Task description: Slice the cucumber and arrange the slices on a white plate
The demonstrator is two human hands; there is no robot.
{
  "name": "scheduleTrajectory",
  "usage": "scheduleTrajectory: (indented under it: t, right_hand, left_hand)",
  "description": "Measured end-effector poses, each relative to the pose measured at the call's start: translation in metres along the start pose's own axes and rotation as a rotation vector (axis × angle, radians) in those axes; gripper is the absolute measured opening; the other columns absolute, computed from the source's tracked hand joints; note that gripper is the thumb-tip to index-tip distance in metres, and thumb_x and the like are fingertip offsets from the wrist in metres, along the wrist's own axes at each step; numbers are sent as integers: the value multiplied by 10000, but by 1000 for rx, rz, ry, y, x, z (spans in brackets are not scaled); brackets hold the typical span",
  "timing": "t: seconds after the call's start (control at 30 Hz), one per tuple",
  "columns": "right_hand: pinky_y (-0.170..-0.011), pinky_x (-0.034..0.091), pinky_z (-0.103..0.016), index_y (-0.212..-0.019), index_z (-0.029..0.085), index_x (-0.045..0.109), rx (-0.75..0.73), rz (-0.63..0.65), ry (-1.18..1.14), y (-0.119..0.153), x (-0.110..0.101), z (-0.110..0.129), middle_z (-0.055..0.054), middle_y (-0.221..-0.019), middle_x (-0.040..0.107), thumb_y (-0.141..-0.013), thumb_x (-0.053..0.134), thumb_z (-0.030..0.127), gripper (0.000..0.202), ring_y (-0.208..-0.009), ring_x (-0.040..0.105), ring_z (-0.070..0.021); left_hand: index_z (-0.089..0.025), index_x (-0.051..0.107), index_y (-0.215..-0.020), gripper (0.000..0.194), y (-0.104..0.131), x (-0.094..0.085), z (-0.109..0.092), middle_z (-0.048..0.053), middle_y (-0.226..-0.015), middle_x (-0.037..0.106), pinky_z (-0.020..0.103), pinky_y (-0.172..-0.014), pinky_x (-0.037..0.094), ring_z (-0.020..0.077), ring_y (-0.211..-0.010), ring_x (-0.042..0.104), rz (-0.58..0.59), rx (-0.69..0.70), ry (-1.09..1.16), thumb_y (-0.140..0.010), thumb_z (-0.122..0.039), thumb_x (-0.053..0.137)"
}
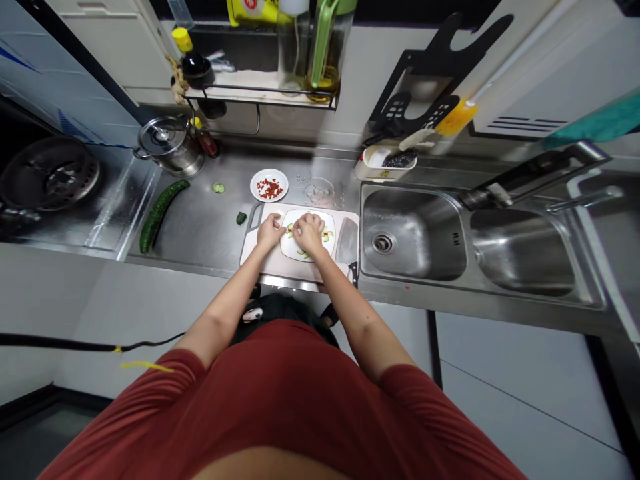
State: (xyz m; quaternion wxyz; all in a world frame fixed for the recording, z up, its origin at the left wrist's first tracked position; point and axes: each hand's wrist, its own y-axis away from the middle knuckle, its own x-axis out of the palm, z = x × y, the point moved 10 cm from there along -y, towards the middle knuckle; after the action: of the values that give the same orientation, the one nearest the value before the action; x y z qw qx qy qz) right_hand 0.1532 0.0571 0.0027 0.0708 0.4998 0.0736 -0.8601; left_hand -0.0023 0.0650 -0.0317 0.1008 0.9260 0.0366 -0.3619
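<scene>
Both my hands are over a white plate that sits on a pale cutting board. Pale green cucumber slices lie on the plate. My left hand rests at the plate's left edge with fingers curled. My right hand is over the plate's middle, fingertips down among the slices. Whether either hand pinches a slice is hidden by the fingers. A cleaver lies flat on the board's right side, apart from both hands.
A whole cucumber lies on the steel counter at left, with a cucumber end and a slice nearby. A small dish of red chopped bits sits behind the board. Steel pot, wok, double sink, shelf with bottles.
</scene>
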Motion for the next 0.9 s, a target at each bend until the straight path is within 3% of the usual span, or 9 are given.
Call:
scheduleTrajectory:
  t: [0.47,0.9]
  right_hand:
    - [-973,240,-440,-951,185,702,-3,27,47,0,3,-3,-126,-1166,536,-905,511,257,209,-1154,333,-304]
    - [-969,256,-449,-921,189,699,-13,17,48,6,7,-3,-121,-1169,547,-890,513,234,195,-1154,343,-303]
  left_hand:
    - [-195,595,-1187,519,2,0,-9,68,-1012,626,326,-861,442,216,-950,584,-31,51,-58,-696,-294,735]
    - [-206,599,-1163,487,0,3,-17,71,-1014,625,333,-862,445,227,-971,586,-30,93,-95,-697,-263,726]
